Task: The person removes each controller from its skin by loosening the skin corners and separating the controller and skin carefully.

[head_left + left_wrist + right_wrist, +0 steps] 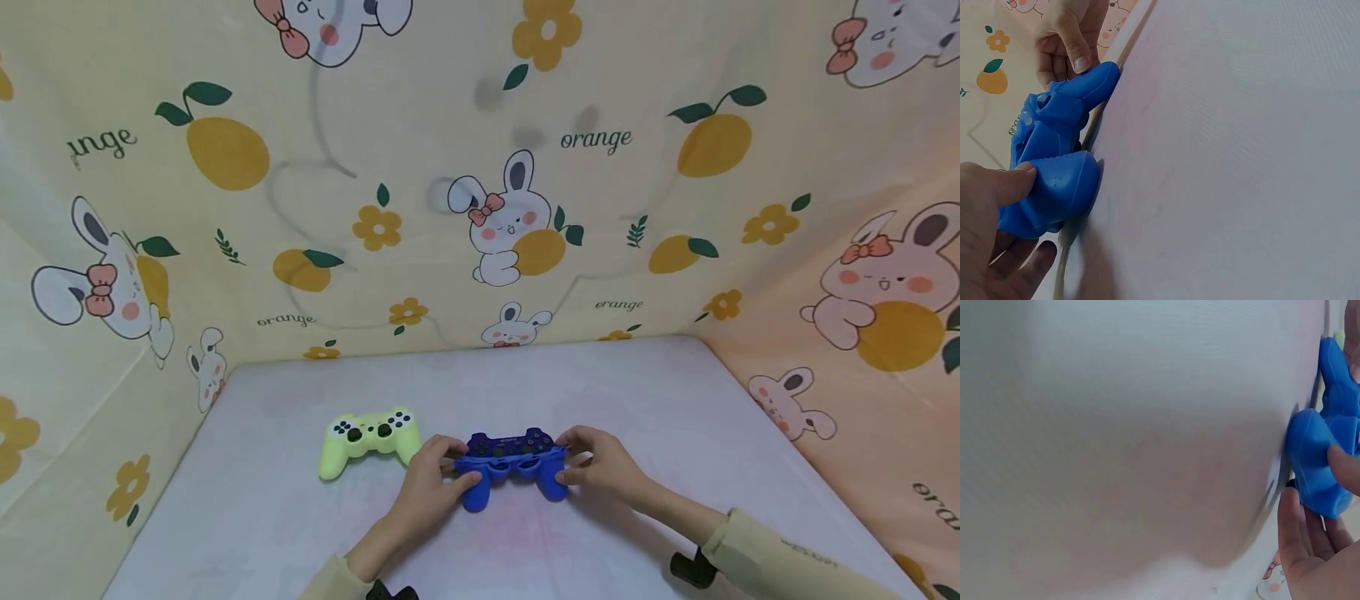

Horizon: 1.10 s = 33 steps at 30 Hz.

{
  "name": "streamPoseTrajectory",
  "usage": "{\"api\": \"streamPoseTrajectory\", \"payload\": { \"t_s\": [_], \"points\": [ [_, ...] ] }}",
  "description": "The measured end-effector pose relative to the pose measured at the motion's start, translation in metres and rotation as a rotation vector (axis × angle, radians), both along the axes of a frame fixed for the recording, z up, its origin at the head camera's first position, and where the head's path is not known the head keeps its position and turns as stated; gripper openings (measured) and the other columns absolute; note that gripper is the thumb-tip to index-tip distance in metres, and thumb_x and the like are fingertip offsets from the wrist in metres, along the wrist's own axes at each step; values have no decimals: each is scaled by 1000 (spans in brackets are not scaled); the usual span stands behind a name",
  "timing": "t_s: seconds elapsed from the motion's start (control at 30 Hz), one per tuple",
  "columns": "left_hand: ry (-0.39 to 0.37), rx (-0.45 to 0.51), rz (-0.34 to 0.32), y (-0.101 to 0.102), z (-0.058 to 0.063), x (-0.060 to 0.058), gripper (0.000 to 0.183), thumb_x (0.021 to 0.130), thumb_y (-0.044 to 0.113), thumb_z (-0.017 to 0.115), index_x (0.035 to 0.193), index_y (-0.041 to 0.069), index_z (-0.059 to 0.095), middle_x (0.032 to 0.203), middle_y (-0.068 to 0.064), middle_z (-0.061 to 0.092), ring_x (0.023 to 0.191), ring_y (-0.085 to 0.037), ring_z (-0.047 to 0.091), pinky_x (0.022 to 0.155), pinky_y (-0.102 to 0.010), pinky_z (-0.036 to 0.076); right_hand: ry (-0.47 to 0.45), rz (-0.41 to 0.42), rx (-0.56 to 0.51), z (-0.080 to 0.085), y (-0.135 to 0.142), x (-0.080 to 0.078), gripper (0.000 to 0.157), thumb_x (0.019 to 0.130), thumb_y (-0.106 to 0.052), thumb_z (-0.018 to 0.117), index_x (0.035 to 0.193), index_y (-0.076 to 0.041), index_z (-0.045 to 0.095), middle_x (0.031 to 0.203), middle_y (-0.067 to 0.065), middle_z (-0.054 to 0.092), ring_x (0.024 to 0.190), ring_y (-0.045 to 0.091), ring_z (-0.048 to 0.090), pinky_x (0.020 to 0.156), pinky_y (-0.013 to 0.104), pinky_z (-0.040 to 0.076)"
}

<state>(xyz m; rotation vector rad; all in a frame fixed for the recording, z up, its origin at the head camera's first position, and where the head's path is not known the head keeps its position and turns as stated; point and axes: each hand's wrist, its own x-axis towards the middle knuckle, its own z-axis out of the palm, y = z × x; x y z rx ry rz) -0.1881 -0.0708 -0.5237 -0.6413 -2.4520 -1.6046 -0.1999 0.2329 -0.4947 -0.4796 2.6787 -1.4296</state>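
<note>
A dark blue game controller (512, 445) lies in the middle of the table, with a bright blue silicone cover (476, 493) over its grips and near side. Its upper face with the buttons shows bare behind the cover's edge. My left hand (431, 485) pinches the cover's left end, thumb on the left grip and fingers behind. On the opposite end, my right hand (606, 467) holds the cover the same way. The left wrist view shows the cover (1063, 181) from the side, close over the table, with the left thumb (1017, 181) pressed on it.
A pale yellow-green game controller (370, 433) lies to the left, just beyond my left hand. The table has a whitish cloth (262, 500). Fabric walls (420, 150) printed with rabbits and oranges stand behind and on both sides.
</note>
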Motion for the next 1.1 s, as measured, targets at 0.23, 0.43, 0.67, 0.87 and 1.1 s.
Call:
{"api": "streamPoseTrajectory", "payload": {
  "t_s": [0.23, 0.43, 0.67, 0.87, 1.1],
  "points": [
    [13, 32, -35, -3, -3, 0, 37, 78, 8, 84, 107, 2, 61, 107, -7, 59, 98, -23, 63, 83, -30, 54, 13, -6, 18, -3, 1, 1, 42, 70, -7, 88, 106, -4, 66, 92, 4, 66, 89, 29, 64, 70, 29, 55],
    [0, 46, -114, -6, -4, -1, 52, 70, 8, 89, 110, -1, 57, 109, -9, 56, 101, -27, 63, 83, -29, 54, 4, -3, -13, -2, 2, 0, 41, 69, -6, 89, 102, -4, 66, 91, 7, 66, 86, 29, 64, 66, 30, 55],
    [-8, 68, -114, -8, -6, -3, 54, 67, 9, 91, 109, -1, 58, 108, -10, 58, 99, -28, 64, 82, -30, 54, -31, -25, -63, -1, 1, 0, 40, 67, -6, 90, 99, -5, 66, 92, 9, 66, 83, 27, 65, 65, 30, 55],
    [-11, 83, -91, -8, -6, -4, 49, 65, 10, 92, 104, 2, 62, 104, -8, 61, 98, -28, 65, 81, -30, 55, -47, -41, -84, -1, 1, -2, 39, 65, -5, 90, 97, -4, 67, 90, 11, 67, 80, 26, 66, 64, 31, 55],
    [-13, 53, -83, -9, -6, -6, 43, 66, 14, 92, 98, 6, 65, 99, -4, 63, 96, -26, 66, 77, -30, 56, -45, -34, -58, -5, 1, -4, 39, 66, -6, 90, 96, -8, 65, 89, 9, 67, 83, 27, 64, 63, 31, 54]
  ]
}}
